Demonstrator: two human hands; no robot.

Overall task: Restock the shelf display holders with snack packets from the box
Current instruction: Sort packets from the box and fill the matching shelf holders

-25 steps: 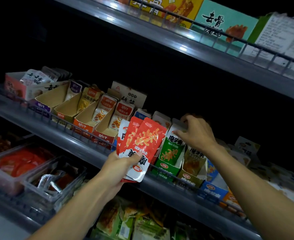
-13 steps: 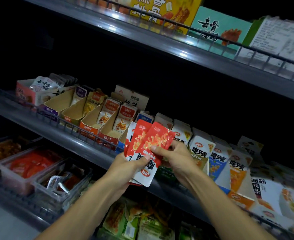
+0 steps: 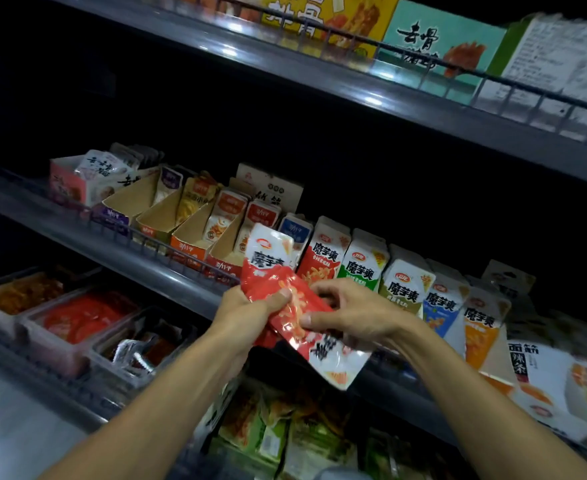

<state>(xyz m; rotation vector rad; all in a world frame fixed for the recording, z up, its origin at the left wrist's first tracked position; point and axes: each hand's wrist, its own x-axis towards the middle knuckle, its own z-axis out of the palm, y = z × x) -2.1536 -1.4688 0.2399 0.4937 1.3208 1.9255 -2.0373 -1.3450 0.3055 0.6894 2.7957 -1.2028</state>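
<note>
My left hand [image 3: 250, 315] grips a small stack of red-and-white snack packets [image 3: 269, 261] in front of the middle shelf. One packet [image 3: 323, 355] is turned sideways, its white end pointing down right, and my right hand [image 3: 350, 315] pinches it between thumb and fingers. Just behind stands a row of upright display holders: a red one [image 3: 323, 258], a green one [image 3: 361, 268], an olive one [image 3: 404, 289], a blue one [image 3: 441, 306] and an orange one [image 3: 482, 327]. No box shows in this view.
Slanted cardboard holders [image 3: 195, 233] with few packets sit left on the middle shelf [image 3: 167, 275] behind a wire rail. Clear tubs [image 3: 77, 327] fill the lower left shelf, green packets [image 3: 271, 434] lie below. Large boxes [image 3: 437, 46] line the top shelf.
My right hand left the green holder and came to the stack in my left hand. It now pulls one red packet sideways out of the stack. The view shifted slightly right.
</note>
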